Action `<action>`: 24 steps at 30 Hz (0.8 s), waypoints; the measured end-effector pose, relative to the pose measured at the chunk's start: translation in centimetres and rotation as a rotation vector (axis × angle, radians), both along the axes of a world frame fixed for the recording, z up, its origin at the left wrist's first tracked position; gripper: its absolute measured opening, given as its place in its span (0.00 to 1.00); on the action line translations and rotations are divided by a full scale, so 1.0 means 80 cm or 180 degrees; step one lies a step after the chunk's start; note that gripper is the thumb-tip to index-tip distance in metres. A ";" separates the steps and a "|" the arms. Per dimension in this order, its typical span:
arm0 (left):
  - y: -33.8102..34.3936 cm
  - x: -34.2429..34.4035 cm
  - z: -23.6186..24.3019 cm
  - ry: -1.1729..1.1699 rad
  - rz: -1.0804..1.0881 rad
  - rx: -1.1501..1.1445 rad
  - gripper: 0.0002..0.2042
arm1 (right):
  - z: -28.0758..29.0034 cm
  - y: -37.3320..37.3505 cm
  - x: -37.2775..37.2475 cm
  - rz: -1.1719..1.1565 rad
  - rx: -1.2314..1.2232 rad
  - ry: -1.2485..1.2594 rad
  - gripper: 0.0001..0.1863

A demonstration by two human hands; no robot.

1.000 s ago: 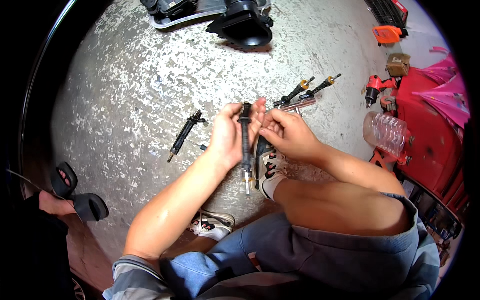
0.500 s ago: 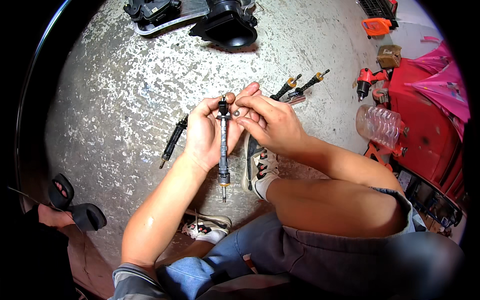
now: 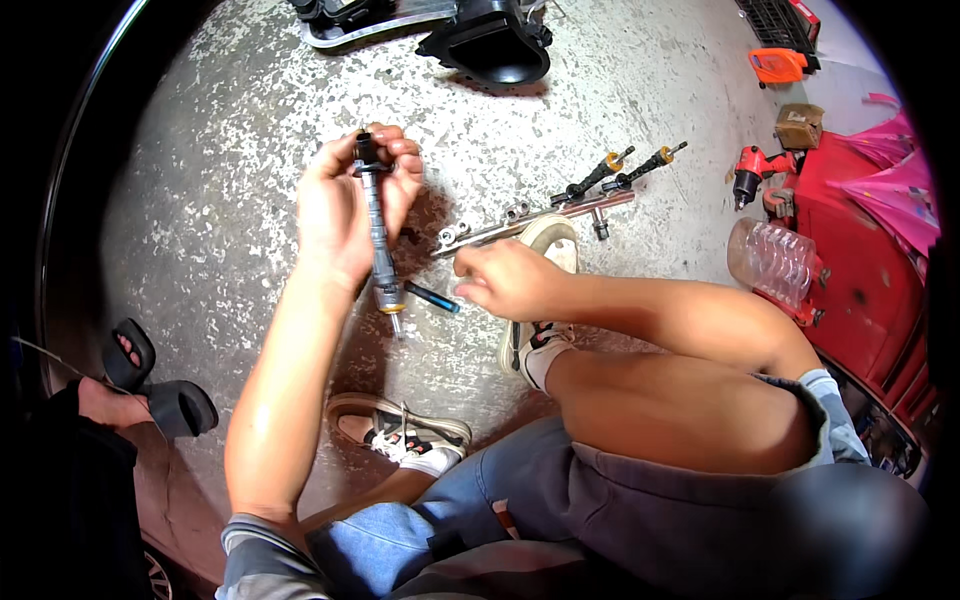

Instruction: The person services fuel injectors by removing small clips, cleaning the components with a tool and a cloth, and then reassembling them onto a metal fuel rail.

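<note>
My left hand (image 3: pixel 335 200) is shut on a long dark-and-silver injector (image 3: pixel 381 240), black connector uppermost and yellow-ringed tip downward. My right hand (image 3: pixel 500 280), fingers curled, is just right of it, beside a metal rail with fittings (image 3: pixel 480 237); whatever its fingers hold is hidden. A short black-and-blue cylinder (image 3: pixel 432 296) lies on the floor between the hands. Two more yellow-ringed injectors (image 3: pixel 590 182) (image 3: pixel 645 170) lie along the rail's right part. My shoe (image 3: pixel 552 240) is partly behind my right hand.
Black plastic housings (image 3: pixel 485 50) lie at the top. At right are a red impact wrench (image 3: pixel 760 170), cardboard box (image 3: pixel 800 125), orange bottle (image 3: pixel 775 65), clear jug (image 3: pixel 770 262) and red cabinet (image 3: pixel 860 300). Another person's sandaled foot (image 3: pixel 115 405) is at left, beside dark clothing.
My left hand has carried the injector left and upward. My right hand has parted from it and moved downward, uncovering more of the rail.
</note>
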State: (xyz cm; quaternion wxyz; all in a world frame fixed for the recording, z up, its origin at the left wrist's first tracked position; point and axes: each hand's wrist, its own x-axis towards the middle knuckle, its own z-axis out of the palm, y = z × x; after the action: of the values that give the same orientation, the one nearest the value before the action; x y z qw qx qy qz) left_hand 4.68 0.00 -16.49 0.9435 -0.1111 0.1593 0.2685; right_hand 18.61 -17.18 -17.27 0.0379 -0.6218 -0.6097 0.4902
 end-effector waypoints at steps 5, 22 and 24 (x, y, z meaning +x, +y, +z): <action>0.020 -0.057 -0.004 0.0489 0.0020 -0.0051 0.05 | -0.029 0.001 -0.045 0.0827 0.0037 -0.0642 0.26; -0.014 -0.003 -0.042 0.1274 -0.0873 0.0076 0.08 | 0.094 -0.071 0.093 -0.1304 -0.0287 -0.0674 0.10; -0.029 0.015 -0.039 0.1372 -0.1053 -0.0017 0.08 | 0.090 -0.084 0.101 -0.1334 -0.0054 -0.0755 0.09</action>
State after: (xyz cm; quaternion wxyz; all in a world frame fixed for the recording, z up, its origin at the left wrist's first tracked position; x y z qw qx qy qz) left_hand 5.91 -2.31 -19.61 0.9186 -0.0264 0.3732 0.1277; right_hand 26.70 -23.92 -10.07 0.0617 -0.7883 -0.4634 0.4002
